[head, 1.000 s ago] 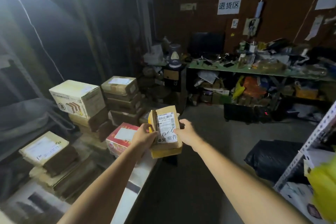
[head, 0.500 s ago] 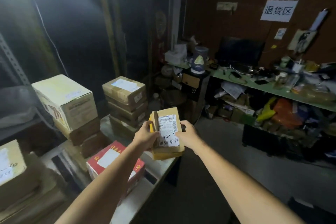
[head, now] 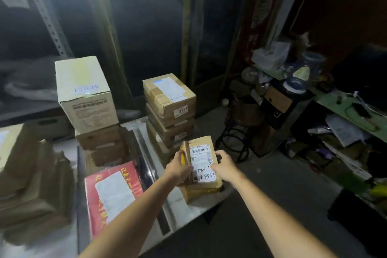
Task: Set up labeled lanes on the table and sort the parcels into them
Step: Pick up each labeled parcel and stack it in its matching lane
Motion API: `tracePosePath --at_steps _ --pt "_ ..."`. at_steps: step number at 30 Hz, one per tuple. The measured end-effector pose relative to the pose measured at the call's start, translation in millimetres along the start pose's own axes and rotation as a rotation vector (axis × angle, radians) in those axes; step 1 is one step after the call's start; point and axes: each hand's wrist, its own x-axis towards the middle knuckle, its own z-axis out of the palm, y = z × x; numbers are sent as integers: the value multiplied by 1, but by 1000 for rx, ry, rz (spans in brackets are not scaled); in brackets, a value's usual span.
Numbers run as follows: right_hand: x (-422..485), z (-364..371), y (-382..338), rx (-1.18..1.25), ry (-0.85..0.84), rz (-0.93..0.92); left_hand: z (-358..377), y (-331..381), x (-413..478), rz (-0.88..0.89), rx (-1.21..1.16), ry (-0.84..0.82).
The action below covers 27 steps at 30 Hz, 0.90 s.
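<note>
A small brown parcel (head: pixel 202 153) with a white barcode label and handwritten characters is held between both hands. My left hand (head: pixel 178 169) grips its left side. My right hand (head: pixel 225 167) grips its right edge. The parcel is low over the right front corner of the pale table (head: pixel 171 199) and looks to rest on another small brown box (head: pixel 204 191); contact is unclear. Just behind stands a stack of three brown parcels (head: pixel 169 109), the top one labelled.
A red parcel (head: pixel 113 195) with a white label lies flat left of my hands. A tall white box (head: pixel 83 92) tops a stack at the back. Flat brown parcels (head: pixel 31 184) pile at the left. A cluttered green bench (head: pixel 345 111) lines the right wall.
Both hands have carried the small parcel down and toward the table's right front corner. The view has swung left and down, so the table now fills more of the frame.
</note>
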Motion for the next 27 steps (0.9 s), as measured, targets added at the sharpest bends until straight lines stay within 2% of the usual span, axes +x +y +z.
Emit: tracePosePath --at_steps 4,9,16,23,27 --pt "42 -1 9 -84 -208 -60 26 -9 5 -85 -83 122" --pt "76 -3 7 -183 -329 -115 39 -7 13 -99 -110 253" --pt "101 2 7 -238 -389 -134 48 -7 26 -116 -91 357" --pt "109 -2 4 -287 -418 -156 43 1 25 -127 94 434" --pt "110 -13 -15 -453 -372 -316 23 13 5 -111 191 472"
